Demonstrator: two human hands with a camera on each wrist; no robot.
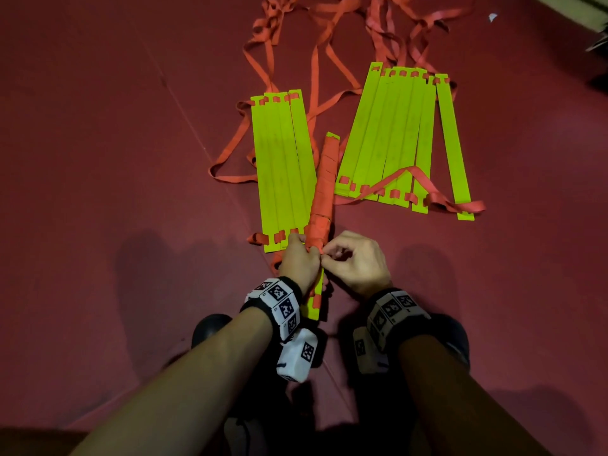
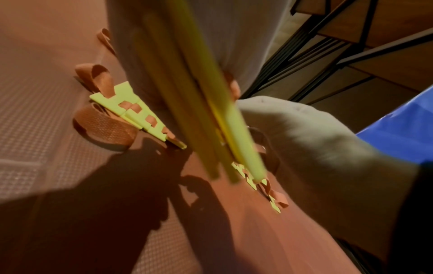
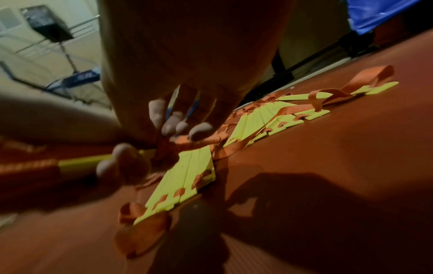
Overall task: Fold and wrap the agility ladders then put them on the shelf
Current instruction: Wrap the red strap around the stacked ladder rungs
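A bundle of yellow ladder rungs (image 1: 324, 192), wound in orange strap, lies on the red floor pointing away from me. My left hand (image 1: 301, 255) grips its near end, where bare yellow rungs (image 2: 199, 111) stick out under the palm. My right hand (image 1: 353, 261) pinches the orange strap end (image 3: 185, 142) against the bundle beside the left hand. A short fan of unwrapped rungs (image 1: 279, 166) lies left of the bundle. A wider fan (image 1: 401, 136) lies to the right. Loose orange straps (image 1: 316, 44) trail from both fans to the far side.
Dark metal shelf frames (image 2: 328, 55) rise close by in the left wrist view, next to something blue (image 2: 403, 129). A black speaker on a stand (image 3: 49, 22) stands by the pale wall. My dark shoes (image 1: 210, 327) are under my forearms.
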